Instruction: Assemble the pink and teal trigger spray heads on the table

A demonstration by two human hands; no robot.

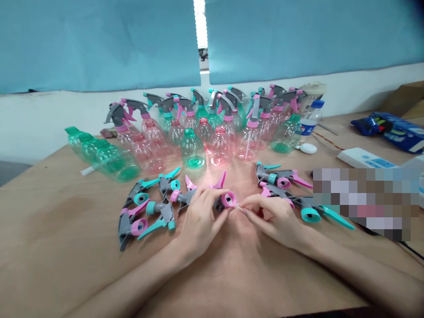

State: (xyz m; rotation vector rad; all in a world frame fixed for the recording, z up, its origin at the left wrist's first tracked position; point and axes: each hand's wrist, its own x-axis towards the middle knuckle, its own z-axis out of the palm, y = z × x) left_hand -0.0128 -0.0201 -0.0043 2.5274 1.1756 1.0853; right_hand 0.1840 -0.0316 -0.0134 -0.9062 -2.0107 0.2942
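Observation:
My left hand [202, 216] is closed around a grey trigger spray head whose pink collar [228, 199] faces me, its dark inside showing. Beside the collar's lower right rim, my right hand [280, 216] pinches a small whitish piece [237, 206] between thumb and fingertips; it is too small to tell its kind. Loose spray heads lie left of my left hand, among them a turquoise-collared one [162, 212] and a pink-collared one [132, 227]. More lie by my right hand, including one with a long turquoise trigger [338, 217].
Behind my hands stand an open green bottle [192, 150], an open pink bottle [220, 148] and several bottles fitted with spray heads. Green bottles [115, 161] lie tipped at the left. A Pepsi bottle [309, 121], a white power strip [364, 158] and a blue packet [394, 130] are at the right.

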